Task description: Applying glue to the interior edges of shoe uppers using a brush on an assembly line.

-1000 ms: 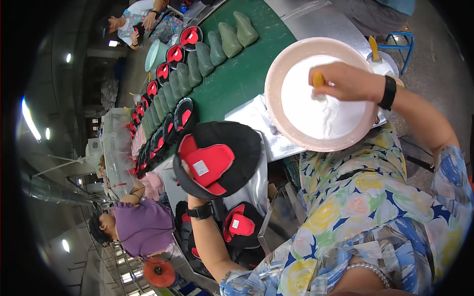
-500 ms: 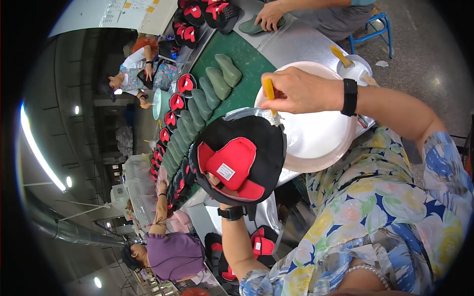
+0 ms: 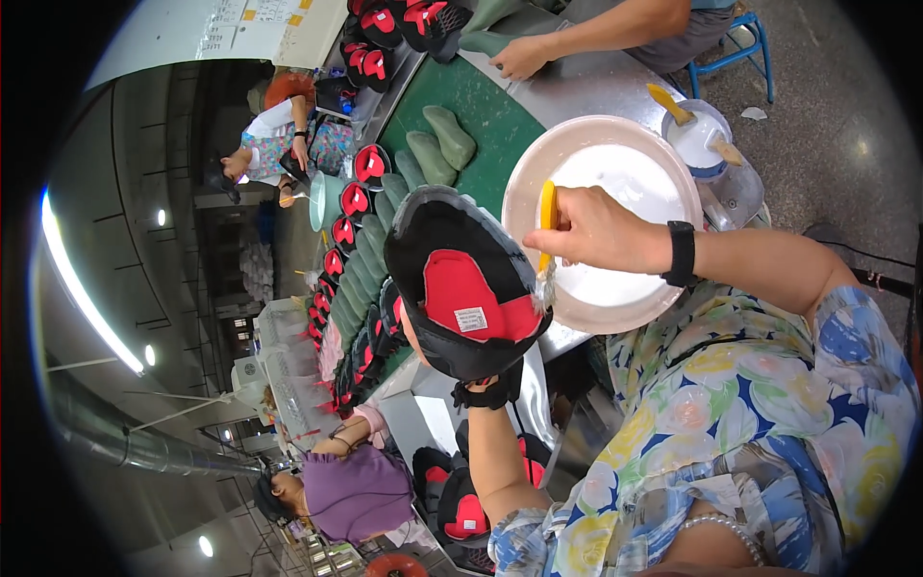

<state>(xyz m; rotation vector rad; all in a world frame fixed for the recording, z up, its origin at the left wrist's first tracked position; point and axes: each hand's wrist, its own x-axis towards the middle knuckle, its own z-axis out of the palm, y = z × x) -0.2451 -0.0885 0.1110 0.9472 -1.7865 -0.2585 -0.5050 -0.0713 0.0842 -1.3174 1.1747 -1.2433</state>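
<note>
My left hand grips a black shoe upper with a red inner lining and a white label; the upper hides most of that hand. In my right hand, closed round its yellow handle, a brush points downward. Its whitish bristles lie at the right rim of the upper, by the red lining. Contact there is hard to make out. Beneath my right hand stands a pale round basin with white liquid in it.
Beyond the upper, green shoe lasts and red-lined uppers line a green belt. A small bucket with brushes stands right of the basin. A co-worker's hand touches a last at the top. More uppers lie at lower left.
The upper has tilted and turned in my left hand. My right hand has moved down and right, taking the brush lower along the upper's rim. The purple-clad person's arm has drawn back.
</note>
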